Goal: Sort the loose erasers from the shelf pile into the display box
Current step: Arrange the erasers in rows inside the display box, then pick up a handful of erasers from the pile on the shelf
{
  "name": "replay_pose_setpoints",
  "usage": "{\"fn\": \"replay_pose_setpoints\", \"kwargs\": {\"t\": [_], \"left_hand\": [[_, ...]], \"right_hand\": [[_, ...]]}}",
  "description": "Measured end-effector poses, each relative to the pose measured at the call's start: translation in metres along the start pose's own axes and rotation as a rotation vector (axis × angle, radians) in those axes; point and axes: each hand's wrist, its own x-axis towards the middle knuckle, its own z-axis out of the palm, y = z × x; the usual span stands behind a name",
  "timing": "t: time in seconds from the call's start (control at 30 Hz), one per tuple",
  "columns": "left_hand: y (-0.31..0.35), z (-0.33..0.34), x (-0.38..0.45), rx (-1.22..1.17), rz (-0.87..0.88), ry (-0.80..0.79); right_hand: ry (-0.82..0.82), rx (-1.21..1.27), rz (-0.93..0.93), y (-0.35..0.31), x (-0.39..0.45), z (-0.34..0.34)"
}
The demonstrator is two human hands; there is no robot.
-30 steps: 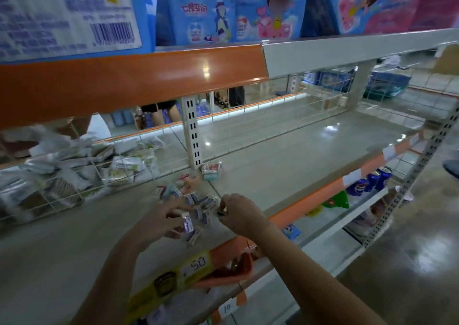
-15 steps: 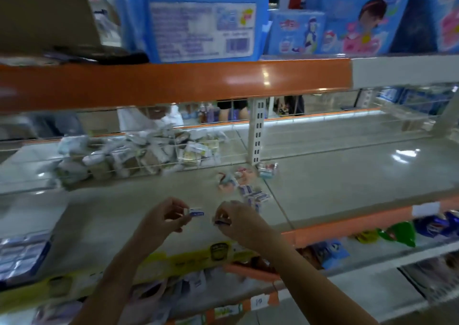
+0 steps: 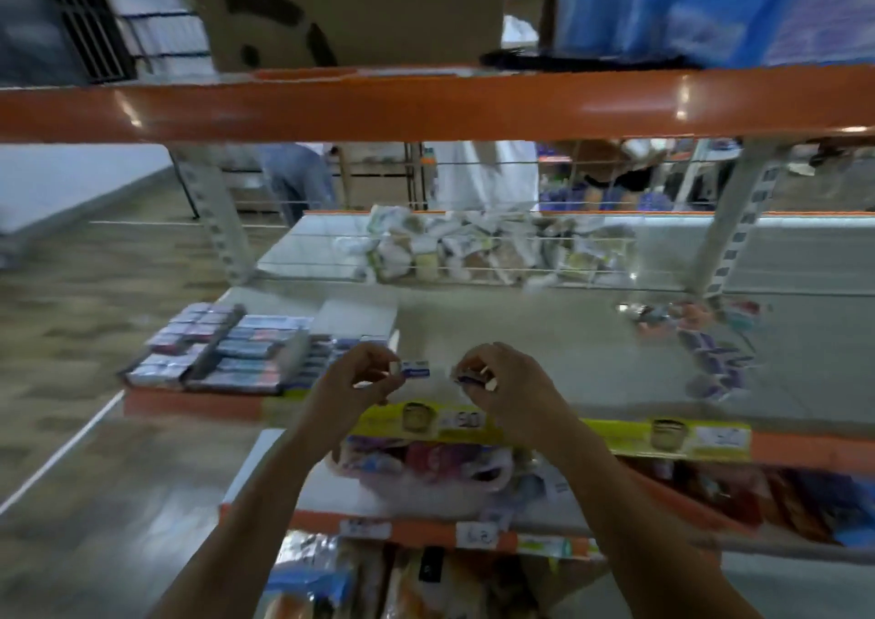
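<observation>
Left hand (image 3: 360,377) pinching eraser (image 3: 416,368), long axis sideways (toward right hand (image 3: 502,382))

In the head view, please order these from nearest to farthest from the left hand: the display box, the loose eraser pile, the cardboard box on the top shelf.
From the left hand:
1. Display box, just to its left.
2. Loose eraser pile, far right on the same shelf.
3. Cardboard box, up on the top shelf.

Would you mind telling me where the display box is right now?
In the head view the display box sits at the left end of the shelf, just left of the left hand.
</observation>
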Motion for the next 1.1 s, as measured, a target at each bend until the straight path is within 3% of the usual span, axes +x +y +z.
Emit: {"fn": "replay_pose_setpoints", "kwargs": {"t": [0.47, 0.77, 1.1], "left_hand": [[-0.045, -0.124, -0.017, 0.064, -0.025, 0.078], [-0.07, -0.163, 0.038, 0.201, 0.03, -0.003], [-0.088, -0.188, 0.081, 0.172, 0.052, -0.018]], "right_hand": [[-0.024, -0.007, -0.064, -0.061, 0.061, 0.087], [-0.025, -0.06, -0.044, -0.072, 0.132, 0.129], [-0.097, -0.108, -0.052, -0.076, 0.176, 0.165]]}}
